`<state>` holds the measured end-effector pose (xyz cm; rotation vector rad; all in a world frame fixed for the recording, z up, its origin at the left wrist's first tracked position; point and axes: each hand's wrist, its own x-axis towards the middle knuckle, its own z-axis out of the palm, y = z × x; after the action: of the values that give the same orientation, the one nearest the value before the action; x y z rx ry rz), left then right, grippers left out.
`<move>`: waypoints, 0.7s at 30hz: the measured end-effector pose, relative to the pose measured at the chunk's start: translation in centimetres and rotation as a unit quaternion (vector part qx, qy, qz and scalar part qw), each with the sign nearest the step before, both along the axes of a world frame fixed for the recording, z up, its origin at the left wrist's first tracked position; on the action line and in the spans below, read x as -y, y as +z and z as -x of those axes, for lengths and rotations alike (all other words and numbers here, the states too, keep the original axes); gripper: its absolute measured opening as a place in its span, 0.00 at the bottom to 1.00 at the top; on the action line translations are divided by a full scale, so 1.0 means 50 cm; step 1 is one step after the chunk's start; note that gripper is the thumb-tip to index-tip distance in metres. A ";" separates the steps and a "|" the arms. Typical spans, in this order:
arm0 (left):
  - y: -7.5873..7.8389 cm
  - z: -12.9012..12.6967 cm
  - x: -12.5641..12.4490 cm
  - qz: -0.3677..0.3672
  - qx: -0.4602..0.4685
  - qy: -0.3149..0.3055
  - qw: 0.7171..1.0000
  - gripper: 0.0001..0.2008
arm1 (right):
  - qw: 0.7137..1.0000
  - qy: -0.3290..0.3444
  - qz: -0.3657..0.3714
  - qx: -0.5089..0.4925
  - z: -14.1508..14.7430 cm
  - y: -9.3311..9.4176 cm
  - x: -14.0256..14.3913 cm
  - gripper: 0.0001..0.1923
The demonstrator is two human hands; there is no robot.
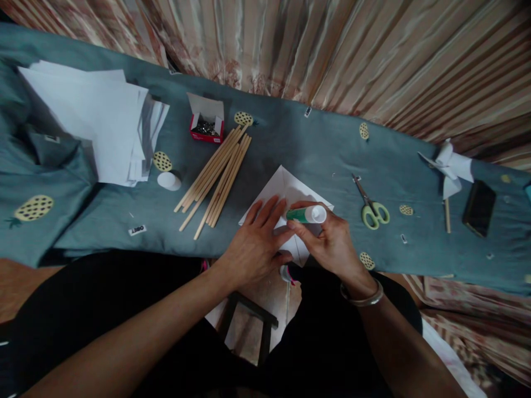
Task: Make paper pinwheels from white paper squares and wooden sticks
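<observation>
A square of white paper [292,185] lies at the table's front edge, turned cornerwise, with crease or cut lines running toward its corners. My left hand [259,237] rests flat on its left part, fingers spread. In my right hand [332,240] is a green and white glue stick [306,214], held tilted over the paper's middle. Its lower end is hidden by the fingers, so I cannot tell whether it touches the sheet. Left of the paper stands a white round cap [168,181].
Thin wooden sticks [222,177] lie in a bundle near a red box [206,124] of small metal pins. A stack of white paper [95,121] is at the left. Green-handled scissors [373,213], a paper pinwheel [450,168] and a dark phone [480,207] lie to the right.
</observation>
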<state>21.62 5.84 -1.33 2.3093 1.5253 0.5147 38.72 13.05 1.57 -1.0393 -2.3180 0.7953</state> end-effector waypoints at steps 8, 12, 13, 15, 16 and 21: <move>-0.001 -0.001 -0.001 -0.002 0.000 -0.002 1.000 0.29 | 1.000 -0.011 0.010 0.005 -0.005 0.001 0.001 0.11; -0.005 -0.001 0.000 -0.008 0.005 0.001 1.000 0.28 | 1.000 -0.018 0.014 0.011 -0.009 0.001 0.002 0.11; -0.006 0.000 0.001 -0.010 0.005 0.001 1.000 0.28 | 1.000 -0.020 0.015 0.012 -0.010 0.001 0.002 0.11; -0.008 0.000 0.001 -0.013 0.005 0.000 1.000 0.29 | 1.000 -0.022 0.015 0.011 -0.011 0.001 0.002 0.11; -0.008 0.000 0.001 -0.012 0.004 -0.001 1.000 0.29 | 1.000 -0.021 0.015 0.011 -0.011 0.001 0.001 0.11; -0.006 0.000 -0.001 -0.010 -0.002 -0.004 1.000 0.29 | 1.000 -0.018 0.017 0.014 -0.013 0.002 -0.001 0.10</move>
<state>21.62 5.87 -1.62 2.3321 1.5192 0.5245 39.38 13.11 1.66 -1.1097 -2.3092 0.8132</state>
